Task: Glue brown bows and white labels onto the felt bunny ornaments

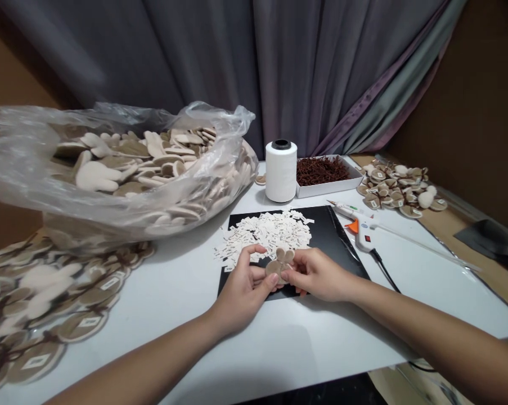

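Note:
Both hands hold one small tan rabbit-shaped felt piece (280,262) over the front edge of a black mat (338,236). My left hand (243,287) pinches its left side with thumb and fingers. My right hand (317,274) grips its right side, fingers curled. A heap of small white paper labels (268,230) lies on the mat just behind the hands.
A big clear plastic bag (110,169) of beige rabbit pieces sits at left. Finished pieces (46,304) spread at front left, and another pile (399,188) lies at right. A white thread spool (281,170), a box of brown strings (323,171) and a glue gun (359,225) stand behind the mat.

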Available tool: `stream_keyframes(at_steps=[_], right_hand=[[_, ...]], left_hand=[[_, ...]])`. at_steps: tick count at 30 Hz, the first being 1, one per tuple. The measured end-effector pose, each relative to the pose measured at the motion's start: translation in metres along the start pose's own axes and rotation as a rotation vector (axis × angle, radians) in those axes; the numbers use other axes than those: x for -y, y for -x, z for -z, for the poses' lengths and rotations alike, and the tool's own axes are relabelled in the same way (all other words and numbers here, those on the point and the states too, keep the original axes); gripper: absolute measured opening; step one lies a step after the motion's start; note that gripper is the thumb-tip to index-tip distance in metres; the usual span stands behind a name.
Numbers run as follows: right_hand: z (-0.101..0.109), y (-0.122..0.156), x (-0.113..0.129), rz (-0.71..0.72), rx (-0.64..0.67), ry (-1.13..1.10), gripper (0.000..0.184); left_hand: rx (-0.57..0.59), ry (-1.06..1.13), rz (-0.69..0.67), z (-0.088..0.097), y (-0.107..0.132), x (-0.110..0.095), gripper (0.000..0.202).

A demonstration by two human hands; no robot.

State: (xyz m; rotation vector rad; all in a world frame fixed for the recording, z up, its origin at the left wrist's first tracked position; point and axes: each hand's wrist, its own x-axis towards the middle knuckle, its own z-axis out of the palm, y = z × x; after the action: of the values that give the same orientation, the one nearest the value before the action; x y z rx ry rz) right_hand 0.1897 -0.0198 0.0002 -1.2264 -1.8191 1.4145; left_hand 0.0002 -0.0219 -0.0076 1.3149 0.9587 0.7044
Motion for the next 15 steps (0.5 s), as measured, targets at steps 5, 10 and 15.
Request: stream_keyframes(at_steps=[5, 10, 15], right_hand=[[-0.001, -0.001, -0.001, -0.072, 0.009, -0.198, 0.018], [0.001, -0.004, -0.008, -0.216, 0.038, -0.622, 0.045], [-0.005, -0.006, -0.011, -0.183, 0.045, -0.627, 0.042]], left_hand=[[-0.009, -0.017, 0.005, 0.000, -0.001, -0.002, 0.042], [-0.044, 0.008, -0.017, 0.002, -0.002, -0.004, 0.042], [-0.063, 0.003, -0.012, 0.002, -0.001, -0.004, 0.044]])
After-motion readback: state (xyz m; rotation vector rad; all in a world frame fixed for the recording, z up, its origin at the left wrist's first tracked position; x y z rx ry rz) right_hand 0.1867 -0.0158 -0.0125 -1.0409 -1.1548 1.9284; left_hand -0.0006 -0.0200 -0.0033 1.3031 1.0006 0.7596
